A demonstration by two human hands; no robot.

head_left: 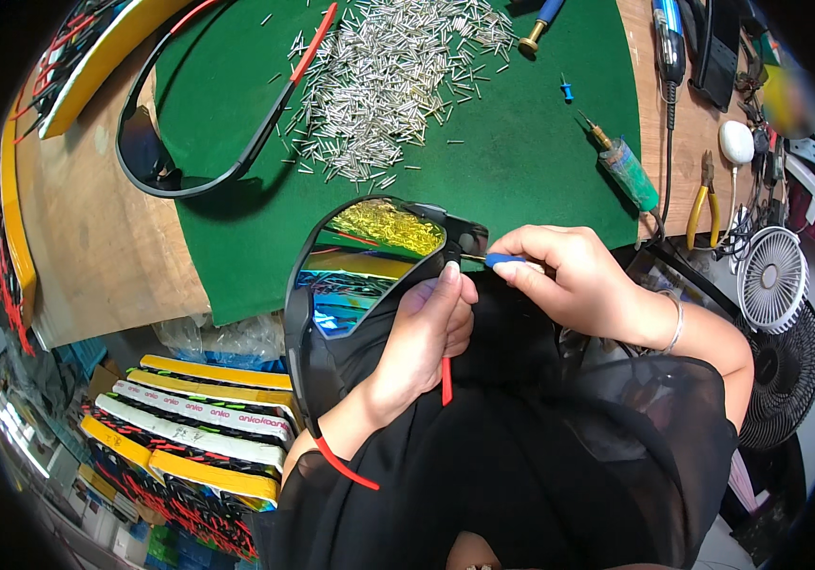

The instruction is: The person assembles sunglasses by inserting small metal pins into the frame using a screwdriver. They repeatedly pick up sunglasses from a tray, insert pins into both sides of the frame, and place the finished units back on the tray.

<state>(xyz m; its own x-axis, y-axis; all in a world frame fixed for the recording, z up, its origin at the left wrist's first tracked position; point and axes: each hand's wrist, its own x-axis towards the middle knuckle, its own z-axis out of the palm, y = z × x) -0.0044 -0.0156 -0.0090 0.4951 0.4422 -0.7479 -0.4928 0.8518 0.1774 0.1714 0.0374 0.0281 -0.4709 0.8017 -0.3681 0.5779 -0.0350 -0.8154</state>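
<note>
My left hand [426, 328] is closed around one temple, near the hinge, of a pair of black sunglasses [355, 271] with mirrored lenses. The red tip of that temple sticks out below my fist; the other temple hangs toward my left forearm, also red-tipped. Between the thumb and fingers of my right hand [569, 275] is a small blue-handled tool [502, 258] with a thin metal shaft. Its shaft points left and meets the hinge area beside my left thumb. I cannot make out the very tip.
A green mat [531, 142] bears a heap of small metal pins [369, 90], another pair of sunglasses [222, 180], a blue push pin [567, 92] and a corded green-handled tool [628, 173]. Pliers [704, 204] and a white fan [772, 278] are at right. Packed glasses [199, 418] stand lower left.
</note>
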